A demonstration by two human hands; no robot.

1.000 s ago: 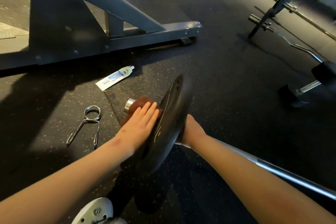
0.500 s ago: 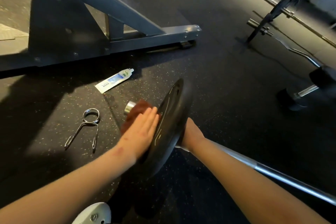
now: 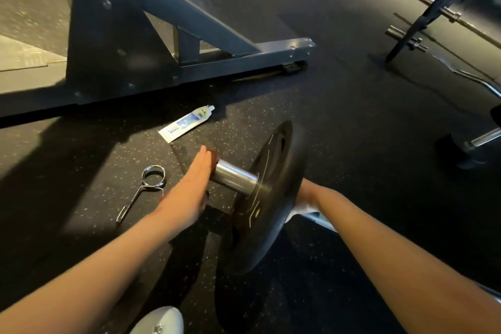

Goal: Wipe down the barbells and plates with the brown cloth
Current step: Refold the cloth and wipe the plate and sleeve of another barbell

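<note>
While the plate (image 3: 271, 198) sits on the bar, leaning a little, my left hand (image 3: 189, 190) lies flat against the end of the sleeve (image 3: 234, 176). Its fingers are straight and held together, curled round nothing. They press the cloth (image 3: 214, 156) onto the steel. Only a brown sliver of the cloth shows, just past my fingertips at the sleeve's tip; the rest is hidden under my palm.

My right hand (image 3: 303, 191) reaches in behind the plate on its far side, and the disc covers the fingers, so I cannot tell how they lie or whether they hold anything. Something white shows just below that wrist, too hidden to make out. The bar (image 3: 321, 221) runs off from there under my right forearm.

On the speckled floor (image 3: 366, 144), a spring clip (image 3: 151, 187) lies just left of my left hand, apart from it. A white tube (image 3: 187, 123) lies beyond, near the foot of the grey rack (image 3: 217, 62). The toe of my white shoe (image 3: 160, 320) shows at the bottom edge.
</note>
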